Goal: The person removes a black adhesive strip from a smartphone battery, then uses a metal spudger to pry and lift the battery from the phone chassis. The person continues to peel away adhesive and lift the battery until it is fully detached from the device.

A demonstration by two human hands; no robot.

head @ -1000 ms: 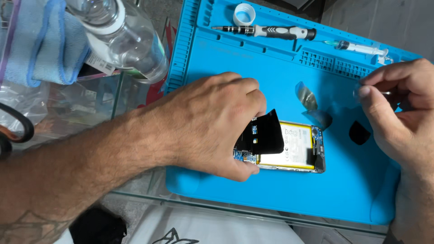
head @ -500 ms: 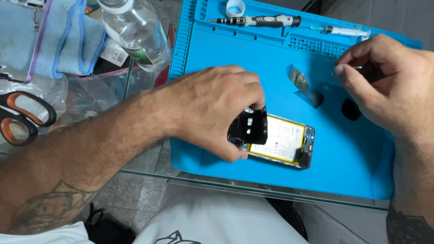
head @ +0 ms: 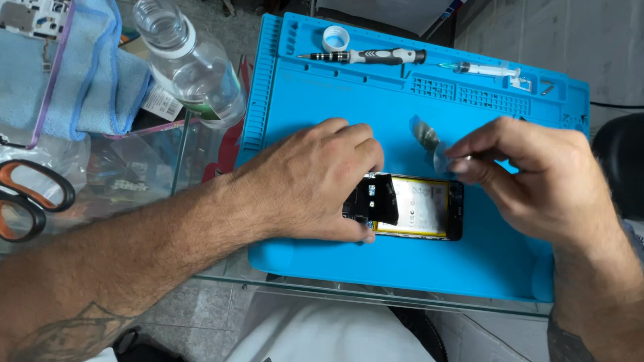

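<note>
With the phone already opened on the blue mat, battery exposed, the left hand clamps its black flap, right hand fingertips pinching a small clear piece just above, unplaced.

Glass table bears blue mat, bottle, seemingly scissors.

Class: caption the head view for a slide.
Left hand steadies an opened phone on a blue mat; right hand pinches a clear pick.

Opened phone lies flat, yellow battery exposed.
</note>
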